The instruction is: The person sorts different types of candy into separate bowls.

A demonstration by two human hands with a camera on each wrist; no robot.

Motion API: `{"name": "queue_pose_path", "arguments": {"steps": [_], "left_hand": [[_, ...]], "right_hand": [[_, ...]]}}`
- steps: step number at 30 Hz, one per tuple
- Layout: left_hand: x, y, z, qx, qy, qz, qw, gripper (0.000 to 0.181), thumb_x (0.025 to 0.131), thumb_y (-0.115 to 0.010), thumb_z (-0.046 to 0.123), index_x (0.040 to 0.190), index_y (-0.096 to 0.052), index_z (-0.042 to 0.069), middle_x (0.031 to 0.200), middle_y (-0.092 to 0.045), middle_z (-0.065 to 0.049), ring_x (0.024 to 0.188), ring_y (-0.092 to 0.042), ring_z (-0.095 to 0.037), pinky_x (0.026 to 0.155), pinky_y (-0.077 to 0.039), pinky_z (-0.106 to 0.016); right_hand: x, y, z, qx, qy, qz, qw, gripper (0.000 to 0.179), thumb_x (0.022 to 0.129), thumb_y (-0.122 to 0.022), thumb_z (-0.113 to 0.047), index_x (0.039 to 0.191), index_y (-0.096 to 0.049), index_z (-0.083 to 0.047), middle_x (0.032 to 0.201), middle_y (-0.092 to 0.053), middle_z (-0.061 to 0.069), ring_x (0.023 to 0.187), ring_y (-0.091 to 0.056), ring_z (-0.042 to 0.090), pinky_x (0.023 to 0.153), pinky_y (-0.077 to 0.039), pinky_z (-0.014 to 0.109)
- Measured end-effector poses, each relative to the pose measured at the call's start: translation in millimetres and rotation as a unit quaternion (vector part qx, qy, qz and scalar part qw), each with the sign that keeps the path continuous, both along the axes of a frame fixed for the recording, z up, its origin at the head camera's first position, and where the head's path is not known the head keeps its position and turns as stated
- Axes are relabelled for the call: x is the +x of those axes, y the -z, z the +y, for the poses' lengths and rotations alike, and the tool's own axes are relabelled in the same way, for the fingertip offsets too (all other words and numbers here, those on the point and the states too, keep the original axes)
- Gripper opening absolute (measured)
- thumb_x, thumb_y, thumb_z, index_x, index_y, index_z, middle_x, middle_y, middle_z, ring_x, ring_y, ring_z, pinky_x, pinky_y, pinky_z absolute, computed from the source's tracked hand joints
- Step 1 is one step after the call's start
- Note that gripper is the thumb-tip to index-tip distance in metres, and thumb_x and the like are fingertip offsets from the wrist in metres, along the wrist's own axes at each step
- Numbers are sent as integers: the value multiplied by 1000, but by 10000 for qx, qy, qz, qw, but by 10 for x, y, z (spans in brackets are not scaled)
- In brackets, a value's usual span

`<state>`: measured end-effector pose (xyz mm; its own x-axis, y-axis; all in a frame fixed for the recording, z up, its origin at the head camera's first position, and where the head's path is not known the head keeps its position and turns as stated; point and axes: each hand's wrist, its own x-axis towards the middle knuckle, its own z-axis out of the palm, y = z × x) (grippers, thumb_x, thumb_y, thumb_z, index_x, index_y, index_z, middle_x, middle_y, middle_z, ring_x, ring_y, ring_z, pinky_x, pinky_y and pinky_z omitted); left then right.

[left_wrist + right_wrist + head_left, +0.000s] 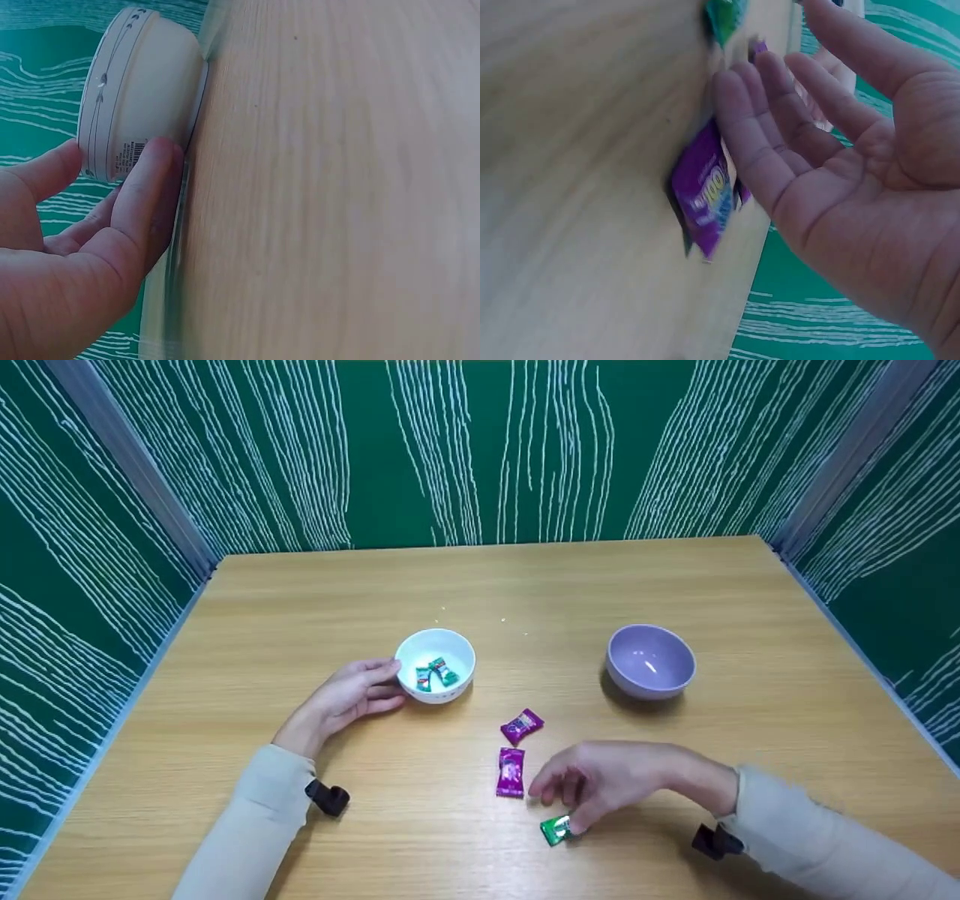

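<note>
My left hand (351, 696) holds the side of a white bowl (436, 642), its thumb by the rim and its fingers against the outer wall in the left wrist view. Two green wrapped candies (444, 672) lie inside that bowl. Low over the table is my right hand (619, 776), fingers loosely bent and apart, thumb at the edge of a green wrapped candy (553, 831). Just left of its fingertips lies a purple wrapped candy (511, 772), seen large in the right wrist view (703, 191). A second purple candy (522, 726) lies farther back.
A purple bowl (651, 660) stands on the right of the wooden table (337, 600). Tiny white specks dot the tabletop behind the white bowl. Green walls (487, 450) with white streaks rise at the back and both sides.
</note>
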<state>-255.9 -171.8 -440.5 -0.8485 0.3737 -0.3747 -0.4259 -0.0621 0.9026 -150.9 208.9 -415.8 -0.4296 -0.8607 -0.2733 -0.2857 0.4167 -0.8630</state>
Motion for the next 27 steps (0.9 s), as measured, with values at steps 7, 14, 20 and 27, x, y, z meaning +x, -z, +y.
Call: {"name": "queue_pose_path", "arguments": {"steps": [7,14,20,27], "left_hand": [[9,-8,-2,46,-28,14,10000,60,105,-59,20,151,-33,-7,144,-47,-25,122,-60,-33,104,-52,-39],[13,1,-1,86,-52,-29,9999,60,105,-58,19,152,-31,-8,144,-47,-26,124,-59,-34,104,-52,-39],[13,1,5,88,-46,-36,9999,61,105,-58,19,152,-31,-8,144,-46,-27,125,-58,-35,104,-53,-39],[9,1,8,-31,-33,19,10000,60,105,-59,21,152,-33,-7,143,-49,-25,122,-60,-32,103,-53,-39]], "right_hand": [[67,34,-84,685,14,625,9957,46,78,-89,-9,119,-70,-19,97,-63,-8,84,-58,8,75,-55,23],[65,76,-139,844,-4,814,9931,35,78,-87,-5,105,-72,-20,89,-63,-13,82,-56,3,74,-52,21],[19,88,-124,495,-64,379,9980,27,80,-85,-3,102,-77,-17,90,-70,-10,79,-59,2,73,-54,20],[-47,113,-86,157,-51,150,9998,21,82,-84,-6,101,-78,-14,87,-73,-3,75,-60,2,67,-54,17]]}}
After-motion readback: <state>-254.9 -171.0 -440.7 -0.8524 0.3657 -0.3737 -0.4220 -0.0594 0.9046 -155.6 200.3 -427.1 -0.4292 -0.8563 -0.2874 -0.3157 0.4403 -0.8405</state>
